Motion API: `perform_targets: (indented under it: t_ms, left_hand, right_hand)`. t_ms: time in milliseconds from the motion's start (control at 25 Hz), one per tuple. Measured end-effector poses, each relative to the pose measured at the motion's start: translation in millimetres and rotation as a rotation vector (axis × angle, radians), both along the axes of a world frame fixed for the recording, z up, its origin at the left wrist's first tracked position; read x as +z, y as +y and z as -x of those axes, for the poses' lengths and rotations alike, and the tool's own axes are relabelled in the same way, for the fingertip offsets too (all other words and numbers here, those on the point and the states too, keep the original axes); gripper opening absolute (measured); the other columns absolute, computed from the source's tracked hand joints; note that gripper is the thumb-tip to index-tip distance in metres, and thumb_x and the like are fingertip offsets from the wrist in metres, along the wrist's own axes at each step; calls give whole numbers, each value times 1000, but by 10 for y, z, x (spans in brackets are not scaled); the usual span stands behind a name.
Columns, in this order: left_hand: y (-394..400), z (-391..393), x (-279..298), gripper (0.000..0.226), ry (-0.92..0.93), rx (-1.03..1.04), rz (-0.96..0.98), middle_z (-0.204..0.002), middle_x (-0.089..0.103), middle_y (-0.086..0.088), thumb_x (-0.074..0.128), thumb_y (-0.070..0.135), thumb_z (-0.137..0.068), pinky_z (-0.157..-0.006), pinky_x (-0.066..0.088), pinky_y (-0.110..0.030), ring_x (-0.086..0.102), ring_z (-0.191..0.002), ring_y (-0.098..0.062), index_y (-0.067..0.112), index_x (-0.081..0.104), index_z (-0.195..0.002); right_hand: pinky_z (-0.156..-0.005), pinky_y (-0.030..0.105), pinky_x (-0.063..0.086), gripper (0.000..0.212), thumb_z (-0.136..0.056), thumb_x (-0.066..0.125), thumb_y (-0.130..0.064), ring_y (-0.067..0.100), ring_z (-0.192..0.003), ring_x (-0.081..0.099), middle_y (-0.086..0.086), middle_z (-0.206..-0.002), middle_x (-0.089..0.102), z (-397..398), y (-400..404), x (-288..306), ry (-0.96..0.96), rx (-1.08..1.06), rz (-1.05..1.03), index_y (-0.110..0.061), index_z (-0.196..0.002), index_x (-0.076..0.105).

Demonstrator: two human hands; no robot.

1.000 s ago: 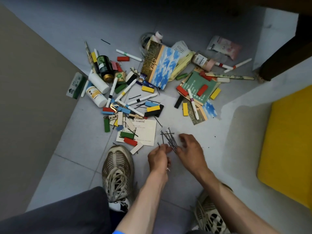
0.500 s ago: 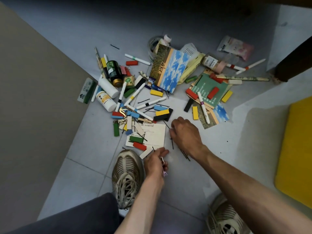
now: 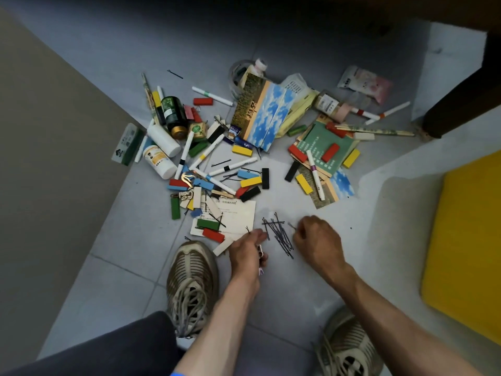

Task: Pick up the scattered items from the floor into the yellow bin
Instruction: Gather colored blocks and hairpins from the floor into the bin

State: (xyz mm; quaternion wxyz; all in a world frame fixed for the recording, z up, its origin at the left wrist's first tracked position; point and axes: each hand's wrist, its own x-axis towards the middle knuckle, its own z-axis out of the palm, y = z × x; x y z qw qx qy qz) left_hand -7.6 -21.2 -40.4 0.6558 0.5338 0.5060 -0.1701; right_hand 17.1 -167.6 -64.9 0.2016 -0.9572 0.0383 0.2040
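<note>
A loose bundle of black hairpins [image 3: 279,234] lies on the grey tile floor between my two hands. My left hand [image 3: 248,249] is beside the pins on the left, fingers curled round a small white-and-pink item [image 3: 260,257]. My right hand [image 3: 317,242] is just right of the pins, fingers curled, pinching one hairpin [image 3: 292,226]. The yellow bin [image 3: 466,245] stands at the right edge. Beyond the pins lies a heap of coloured blocks [image 3: 250,181], marker pens [image 3: 233,166], bottles [image 3: 173,116] and booklets [image 3: 261,115].
A white card [image 3: 238,215] lies left of the pins, with blocks on it. My two shoes [image 3: 192,283] stand on the floor below my hands. A beige wall [image 3: 46,172] runs along the left. A dark furniture leg [image 3: 461,99] stands at the upper right.
My right hand drew back from the pile near the white card to the hairpins. The pins now lie in a bundle between my hands. My left hand stayed near the shoe.
</note>
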Motion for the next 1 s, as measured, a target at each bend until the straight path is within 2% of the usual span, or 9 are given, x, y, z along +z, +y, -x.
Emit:
perform_targets:
  t_ms: [120,240,360,520,680,760,800,920,1000]
  left_hand:
    - [-97,6,6,16,-1,-82,38,-93,76,-5,58,16,-89,-42,35,-20,46,-42,-15,12,73,-89]
    - [5,20,5,16,7,19,40,-90,77,-4,56,14,-90,-41,36,-19,47,-41,-13,11,72,-92]
    - [142,57,-24,17,44,79,39,-90,76,-6,53,11,-91,-37,35,-18,45,-38,-11,8,70,-96]
    - [150,74,-59,18,67,78,61,-93,76,-9,53,13,-93,-37,35,-17,45,-38,-11,6,68,-98]
    - [119,60,-73,21,50,90,85,-92,76,-11,56,16,-91,-41,37,-20,49,-44,-14,3,70,-101]
    - [101,57,-78,24,26,123,126,-90,75,-12,57,20,-91,-46,40,-23,57,-53,-17,2,69,-101]
    - [89,53,-71,27,12,147,166,-87,73,-12,56,24,-93,-49,40,-25,60,-58,-19,1,67,-102]
    - [46,-2,-45,36,-23,188,331,-77,68,-10,49,37,-97,-54,41,-29,62,-63,-22,5,62,-105]
    - [24,-52,-33,41,-53,151,441,-77,68,-7,45,46,-96,-57,48,-28,65,-66,-22,9,64,-103]
  right_hand:
    - [-66,36,46,15,-85,59,-25,31,-85,60,10,-93,62,323,126,-2,-32,15,-29,-11,-92,61]
    - [-65,39,50,38,-83,69,-36,33,-85,59,13,-97,61,345,257,-3,-114,41,99,-9,-108,62]
    - [-58,37,51,28,-80,76,-28,34,-77,61,13,-85,65,273,378,27,-144,128,194,-5,-92,68]
    - [-44,30,47,15,-62,80,1,30,-58,61,11,-64,63,238,438,18,-212,238,299,-6,-67,68]
    - [-42,30,47,16,-60,72,8,32,-55,60,15,-66,61,163,479,66,-188,272,338,-1,-71,66]
    - [-54,33,50,6,-76,65,-1,34,-67,65,16,-79,66,65,449,54,-82,208,223,-1,-83,67]
    - [-59,32,49,8,-82,62,-9,31,-72,65,13,-81,67,-8,401,54,-3,82,117,-4,-84,67]
    - [-51,24,45,12,-75,71,-13,11,-54,61,-1,-59,67,-86,264,211,163,-414,-451,-15,-64,69]
    - [-49,22,50,15,-75,73,-9,6,-51,63,-3,-58,69,31,302,378,190,-485,-736,-17,-63,72]
